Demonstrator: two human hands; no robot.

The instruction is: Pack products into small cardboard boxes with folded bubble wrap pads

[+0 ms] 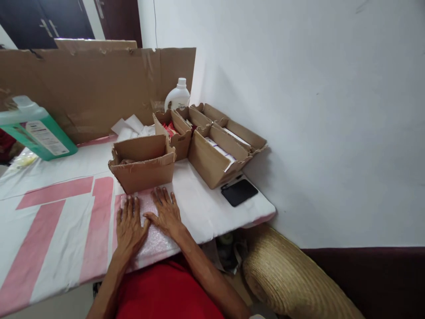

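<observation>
1. Both hands lie flat, palms down, on a sheet of bubble wrap spread on the tabletop. The left hand and right hand sit side by side, thumbs nearly touching. Neither grip is closed on anything: the fingers are spread and pressing, not curled.

2. The bubble wrap lies under and just ahead of both palms, reaching back to the near edge of the tabletop. Its long axis seems to run from the person's body away toward the boxes, though its exact outline is hard to tell against the white and pink cloth.

3. Just beyond the fingertips stands an open cardboard box. Further out and to the right of the right hand are more cardboard boxes holding packets. A black phone lies to the right of the right hand, near the tabletop's edge.

4. Far off to the left of the left hand a green bottle lies on its side. A white bottle stands behind the boxes.

5. Risks, as a judgement: the wrap is slick and overhangs the near edge, so lifting the palms unevenly could let it slide toward the lap. A forward push could nudge the nearest box. A sweep to the right could knock the phone off the edge.
</observation>
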